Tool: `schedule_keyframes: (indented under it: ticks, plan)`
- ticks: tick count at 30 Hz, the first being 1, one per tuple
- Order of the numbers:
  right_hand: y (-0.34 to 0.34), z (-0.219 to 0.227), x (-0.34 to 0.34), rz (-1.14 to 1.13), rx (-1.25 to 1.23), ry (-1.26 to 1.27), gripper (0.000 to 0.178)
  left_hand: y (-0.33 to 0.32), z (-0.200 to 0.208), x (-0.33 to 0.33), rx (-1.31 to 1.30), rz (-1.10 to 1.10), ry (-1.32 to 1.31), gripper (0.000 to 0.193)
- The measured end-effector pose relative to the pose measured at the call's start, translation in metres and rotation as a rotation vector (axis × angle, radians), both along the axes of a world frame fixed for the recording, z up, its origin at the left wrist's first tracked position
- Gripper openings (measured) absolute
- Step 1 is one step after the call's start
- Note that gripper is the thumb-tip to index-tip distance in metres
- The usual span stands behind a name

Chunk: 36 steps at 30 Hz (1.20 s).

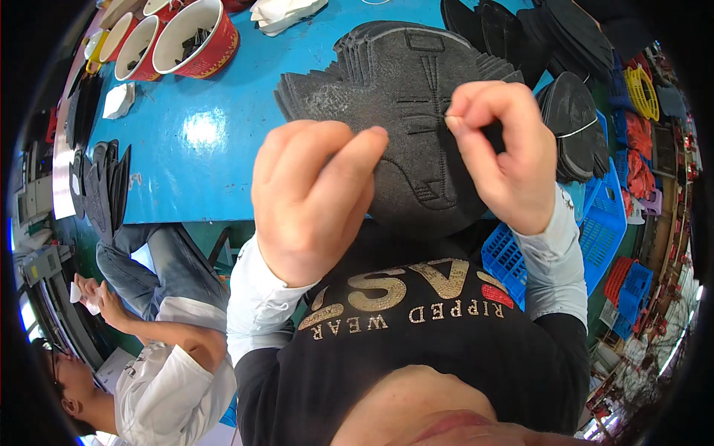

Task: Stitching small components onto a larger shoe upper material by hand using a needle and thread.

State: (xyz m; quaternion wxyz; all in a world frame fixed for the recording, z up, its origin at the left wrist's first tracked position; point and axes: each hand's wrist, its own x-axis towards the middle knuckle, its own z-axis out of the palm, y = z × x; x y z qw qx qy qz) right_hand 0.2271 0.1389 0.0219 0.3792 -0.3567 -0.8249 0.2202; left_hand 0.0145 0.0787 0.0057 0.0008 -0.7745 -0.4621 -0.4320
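Note:
A thick stack of black, felt-like cut pieces (401,100) lies at the table's near edge, its layers fanned out at the sides. The top piece carries stitched or pressed lines. Over its right half, my right hand (509,152) pinches a thin dark thread (437,114) between thumb and forefinger. My left hand (309,193) is closed above the stack's left side, thumb and forefinger drawn together; what they hold, if anything, is hidden. A dark curved line, thread or seam, runs across the top piece between the hands.
Red-and-white paper tubs (212,56) holding dark scraps stand on the blue table (186,171) at far left. More black pieces (100,182) lie at the left edge; a tied bundle (574,130) is at right. Blue crates (602,223) stand below. A person (167,372) sits at left.

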Motion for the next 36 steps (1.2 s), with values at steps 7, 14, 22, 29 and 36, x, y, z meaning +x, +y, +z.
schedule_keyframes:
  ticks: [7,14,22,29,36]
  plan:
    - [0.013,-0.004,-0.005,0.119,0.159,-0.153,0.024,0.003,0.004,0.002,-0.091,-0.015,0.071,0.041]
    - [0.014,0.004,-0.006,0.127,0.186,-0.264,0.024,0.011,0.021,0.014,-0.252,0.002,0.290,0.042]
    - [0.008,0.002,-0.001,0.049,0.292,-0.258,0.027,0.011,0.017,0.019,-0.224,0.042,0.354,0.041]
    - [0.004,-0.016,0.002,-0.041,0.355,-0.286,0.019,0.009,0.019,0.023,-0.231,0.068,0.391,0.038]
    - [0.005,-0.022,0.006,-0.067,0.442,-0.192,0.023,0.004,0.014,0.020,-0.160,0.047,0.337,0.040]
